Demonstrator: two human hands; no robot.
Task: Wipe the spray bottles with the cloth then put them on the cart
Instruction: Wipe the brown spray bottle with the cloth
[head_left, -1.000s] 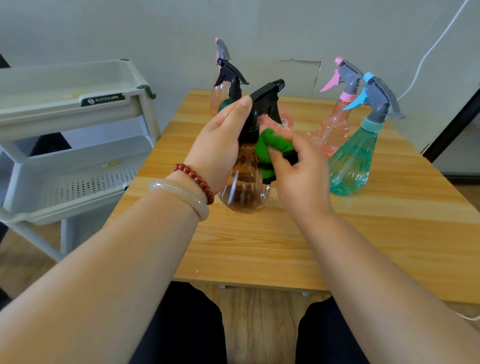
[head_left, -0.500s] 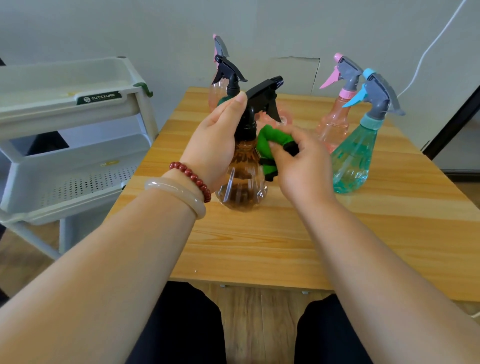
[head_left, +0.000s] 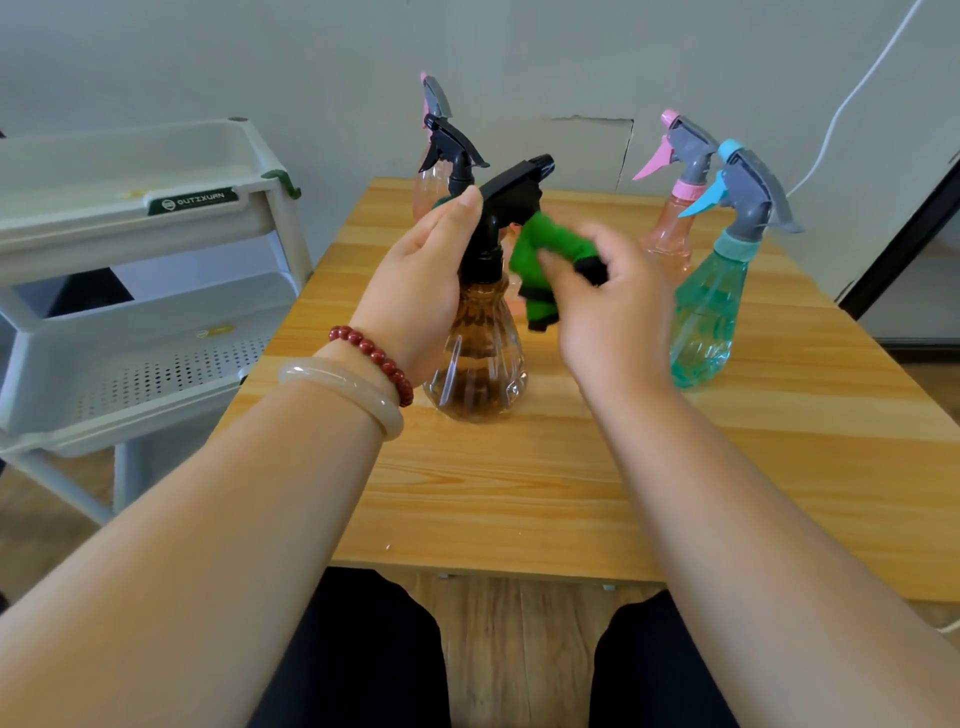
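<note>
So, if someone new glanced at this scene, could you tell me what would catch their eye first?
Most likely the brown spray bottle with a black trigger at the middle of the wooden table, gripped at the neck by the left hand while the right hand holds a bright green cloth beside its neck. Next come the teal spray bottle standing to the right and the white cart left of the table.

Left hand (head_left: 415, 291) grips the amber spray bottle (head_left: 480, 358) by its neck. Right hand (head_left: 608, 312) pinches the green cloth (head_left: 540, 260) against it. Cart (head_left: 140, 249) stands left.
</note>
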